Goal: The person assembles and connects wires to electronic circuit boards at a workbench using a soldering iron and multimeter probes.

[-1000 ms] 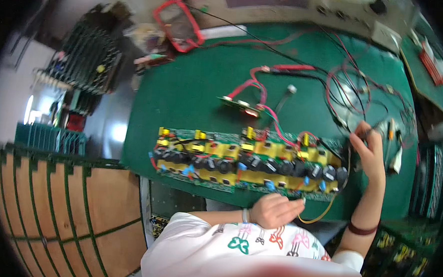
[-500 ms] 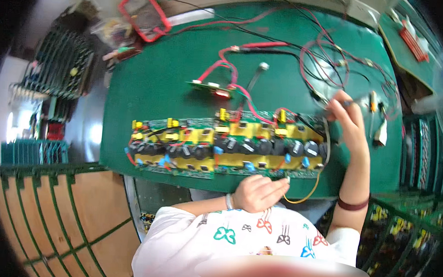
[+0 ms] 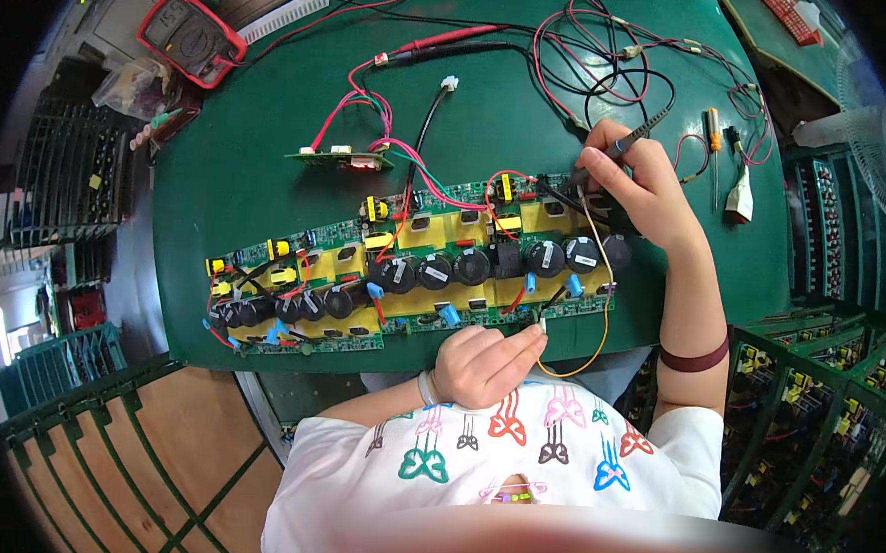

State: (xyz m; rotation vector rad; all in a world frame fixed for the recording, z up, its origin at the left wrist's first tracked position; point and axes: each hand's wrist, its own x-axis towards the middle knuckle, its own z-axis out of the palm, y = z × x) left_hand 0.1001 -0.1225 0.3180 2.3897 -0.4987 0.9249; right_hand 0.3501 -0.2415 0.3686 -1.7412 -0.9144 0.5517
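Two long green circuit boards lie end to end, a left board (image 3: 354, 347) and a right board (image 3: 432, 301), with black round capacitors, yellow parts and blue discs. My right hand (image 3: 648, 187) is closed around a dark pen-shaped probe (image 3: 639, 133) on a black cable; its fingertips are at the right board's far right corner, hiding the probe's tip. At that board's near edge, my left hand (image 3: 483, 367) pinches a small white connector (image 3: 542, 325). A yellow wire (image 3: 591, 362) loops from there toward the board's right end.
A small board (image 3: 339, 159) with a lit red display stands behind, wired to the right board. A red multimeter (image 3: 190, 38) sits far left. Red and black test leads (image 3: 445, 41) cross the back. A screwdriver (image 3: 713, 140) lies right. Board-filled racks (image 3: 807, 396) flank the table.
My right hand has come down and left to the right board's corner with the probe. My left hand still pinches at the near edge. The whole view has shifted and sharpened.
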